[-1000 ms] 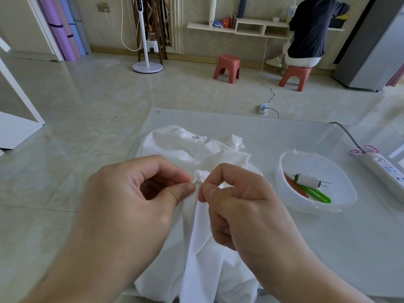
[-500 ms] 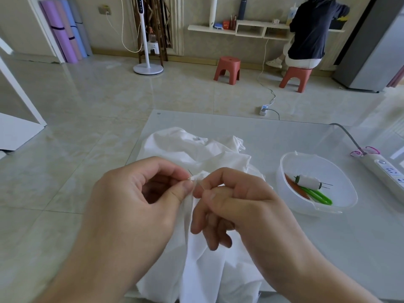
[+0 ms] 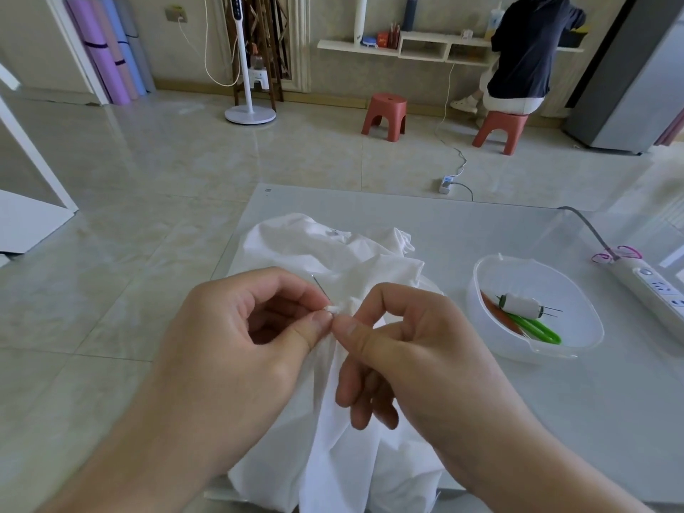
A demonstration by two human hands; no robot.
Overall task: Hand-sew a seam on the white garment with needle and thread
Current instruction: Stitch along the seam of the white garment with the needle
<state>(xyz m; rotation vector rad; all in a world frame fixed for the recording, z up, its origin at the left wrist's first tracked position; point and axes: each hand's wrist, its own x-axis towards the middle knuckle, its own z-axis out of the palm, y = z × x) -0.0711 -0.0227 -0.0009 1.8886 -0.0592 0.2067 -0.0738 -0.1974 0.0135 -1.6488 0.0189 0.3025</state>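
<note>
White garment [image 3: 325, 253] bunched on the worktop [image 3: 481, 420], front edge hanging over. Left hand [image 3: 237, 349]: thumb and forefinger pinch a small fold of cloth, palm turned inward. Needle [image 3: 320, 286] sticks up just behind those fingers. Right hand [image 3: 414, 349]: thumb and forefinger pinch the fold from the other side, remaining fingers curled below. Bowl [image 3: 481, 275] off right.

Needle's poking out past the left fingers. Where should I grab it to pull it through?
Pinch the bare needle shaft near its free tip, coming from above and beyond the left hand. It slants up and away from the pinched fold of the white garment, so pull along that line.
</note>
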